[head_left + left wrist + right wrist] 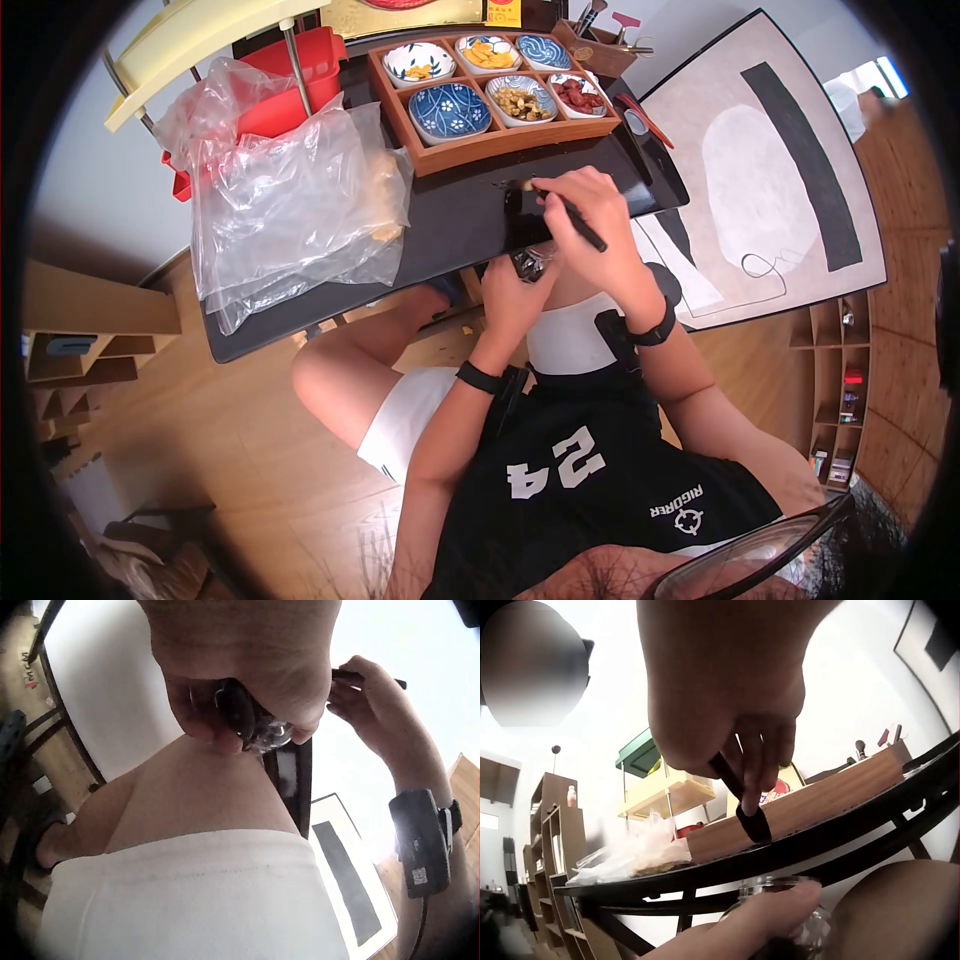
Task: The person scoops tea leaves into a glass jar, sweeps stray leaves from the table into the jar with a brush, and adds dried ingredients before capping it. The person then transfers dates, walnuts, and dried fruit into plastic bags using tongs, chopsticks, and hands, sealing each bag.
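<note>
My right hand [597, 220] pinches a small brush [585, 228] with a black handle. Its dark bristles touch the black tabletop [450, 215] beside a few small crumbs [497, 184]. In the right wrist view the brush head [755, 826] meets the table by its near edge. Below that edge, over the lap, my left hand [512, 305] grips a clear glass jar [530, 264]. The jar's open rim [769, 883] faces up in the right wrist view, just under the table edge. Fingers wrap the jar [270, 739] in the left wrist view, hiding most of it.
A wooden compartment tray [440, 158] with small dishes of dried foods stands at the back. Clear plastic bags [290, 200] cover the table's left side, before a red basket [320, 75] and a yellow rack [200, 50]. A framed picture [800, 180] leans at right.
</note>
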Demonstrator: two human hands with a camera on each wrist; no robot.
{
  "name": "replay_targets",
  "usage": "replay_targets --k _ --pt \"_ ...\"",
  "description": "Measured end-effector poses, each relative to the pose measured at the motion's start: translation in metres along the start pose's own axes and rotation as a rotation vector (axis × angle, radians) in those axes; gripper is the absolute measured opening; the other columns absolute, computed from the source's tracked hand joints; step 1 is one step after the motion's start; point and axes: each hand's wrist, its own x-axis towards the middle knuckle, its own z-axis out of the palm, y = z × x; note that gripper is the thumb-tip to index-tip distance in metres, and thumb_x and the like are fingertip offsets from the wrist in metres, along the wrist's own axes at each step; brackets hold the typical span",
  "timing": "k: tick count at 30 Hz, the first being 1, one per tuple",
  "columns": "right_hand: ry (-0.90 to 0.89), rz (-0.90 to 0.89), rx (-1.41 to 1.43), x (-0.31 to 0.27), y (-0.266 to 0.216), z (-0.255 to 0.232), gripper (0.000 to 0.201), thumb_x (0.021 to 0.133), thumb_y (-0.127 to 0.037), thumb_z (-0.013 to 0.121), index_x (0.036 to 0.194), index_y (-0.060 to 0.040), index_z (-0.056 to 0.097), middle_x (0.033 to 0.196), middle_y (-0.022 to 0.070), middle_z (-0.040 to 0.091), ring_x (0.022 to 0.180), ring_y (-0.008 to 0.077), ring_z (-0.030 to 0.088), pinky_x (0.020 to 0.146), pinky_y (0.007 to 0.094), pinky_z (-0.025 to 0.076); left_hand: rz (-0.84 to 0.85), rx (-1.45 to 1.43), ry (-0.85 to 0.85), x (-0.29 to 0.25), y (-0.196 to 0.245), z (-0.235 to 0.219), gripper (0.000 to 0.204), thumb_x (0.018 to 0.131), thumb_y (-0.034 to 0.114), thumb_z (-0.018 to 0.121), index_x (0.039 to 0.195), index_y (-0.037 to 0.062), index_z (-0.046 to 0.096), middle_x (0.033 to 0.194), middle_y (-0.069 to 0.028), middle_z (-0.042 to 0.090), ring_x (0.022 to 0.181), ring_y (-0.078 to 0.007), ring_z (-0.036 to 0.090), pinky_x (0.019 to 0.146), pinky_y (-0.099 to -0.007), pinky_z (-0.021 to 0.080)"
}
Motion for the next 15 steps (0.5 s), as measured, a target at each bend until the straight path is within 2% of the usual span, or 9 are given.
replay_targets --k 2,4,5,7,13,15 --pt "0.062 0.021 -0.001 0.004 0.012 -0.005 0.022 0.087 -0.005 0.065 0.105 0.0035 0.072 0.084 0.0119 0.068 0.083 0.0293 0.062 0.079 0.0381 0.044 0.019 -0.009 0.051 -0.002 -0.005 0.001 0.044 0.081 0.031 0.086 0.098 -0.0049 0.067 0.094 -0.0198 0.072 0.088 -0.0370 0.071 0.081 -0.0436 0.055" --pt "0.147 0.070 -0.069 0.012 0.037 -0.002 0.022 0.088 -0.005 0.063 0.107 0.0039 0.072 0.084 0.0117 0.069 0.081 0.0304 0.062 0.081 0.0390 0.046 0.006 -0.008 0.085 -0.005 0.002 -0.003 0.044 0.082 0.028 0.086 0.103 -0.0046 0.065 0.096 -0.0183 0.071 0.089 -0.0322 0.071 0.082 -0.0409 0.055" --pt "0.148 0.075 -0.057 0.013 0.042 0.001 0.022 0.089 -0.005 0.063 0.107 0.0046 0.072 0.084 0.0126 0.069 0.082 0.0312 0.061 0.080 0.0396 0.047 0.008 -0.009 0.082 -0.006 0.005 -0.005 0.044 0.082 0.028 0.086 0.103 -0.0046 0.065 0.096 -0.0183 0.071 0.089 -0.0322 0.071 0.082 -0.0409 0.055" --pt "0.147 0.080 -0.047 0.009 0.049 0.003 0.023 0.089 -0.004 0.063 0.107 0.0053 0.071 0.085 0.0136 0.068 0.082 0.0321 0.061 0.080 0.0403 0.048 -0.013 -0.069 0.084 -0.008 0.011 -0.011 0.044 0.082 0.026 0.086 0.105 -0.0041 0.064 0.098 -0.0159 0.071 0.088 -0.0269 0.070 0.083 -0.0385 0.055" --pt "0.026 0.024 0.040 -0.004 0.024 -0.004 0.025 0.086 -0.002 0.062 0.108 0.0068 0.071 0.085 0.0165 0.064 0.081 0.0344 0.058 0.077 0.0410 0.049 -0.047 -0.133 0.082 -0.017 0.015 -0.027 0.044 0.082 0.020 0.086 0.110 -0.0031 0.060 0.100 -0.0126 0.070 0.088 -0.0237 0.068 0.085 -0.0359 0.054" --pt "-0.004 0.054 0.078 -0.008 0.014 -0.010 0.024 0.086 -0.002 0.062 0.107 0.0067 0.071 0.085 0.0167 0.064 0.081 0.0342 0.058 0.077 0.0411 0.049 -0.046 -0.155 0.076 -0.017 0.021 -0.031 0.044 0.082 0.020 0.086 0.110 -0.0029 0.060 0.100 -0.0123 0.070 0.088 -0.0231 0.068 0.085 -0.0357 0.054"
